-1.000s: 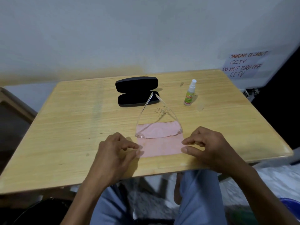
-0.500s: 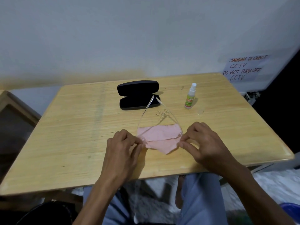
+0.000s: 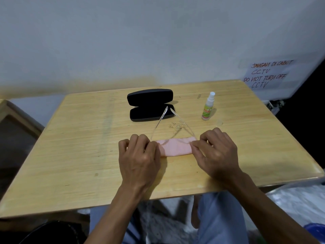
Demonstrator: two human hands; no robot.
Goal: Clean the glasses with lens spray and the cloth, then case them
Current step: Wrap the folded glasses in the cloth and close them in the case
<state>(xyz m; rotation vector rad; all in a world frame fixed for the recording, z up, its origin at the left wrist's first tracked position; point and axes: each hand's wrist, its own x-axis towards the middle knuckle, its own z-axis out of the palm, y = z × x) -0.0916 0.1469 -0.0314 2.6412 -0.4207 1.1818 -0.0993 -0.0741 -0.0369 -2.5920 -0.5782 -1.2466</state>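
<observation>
A pink cloth (image 3: 175, 147) lies folded into a narrow band over the front of clear-framed glasses (image 3: 159, 122), whose two temples reach back toward the case. My left hand (image 3: 139, 155) pinches the cloth's left end and my right hand (image 3: 216, 152) pinches its right end, both resting on the wooden table (image 3: 88, 147). The lenses are hidden under the cloth. An open black case (image 3: 151, 104) sits behind the glasses. A small spray bottle (image 3: 207, 107) with a green label stands upright to the right of the case.
A clear bottle cap (image 3: 219, 123) lies on the table near the spray bottle. A handwritten paper sign (image 3: 267, 74) hangs on the wall at the right. The table's front edge is close behind my wrists, with my knees below it.
The cloth lay flat under the glasses a second ago; both hands lifted its near edge and folded it forward over the lenses, moving away from the table's front edge.
</observation>
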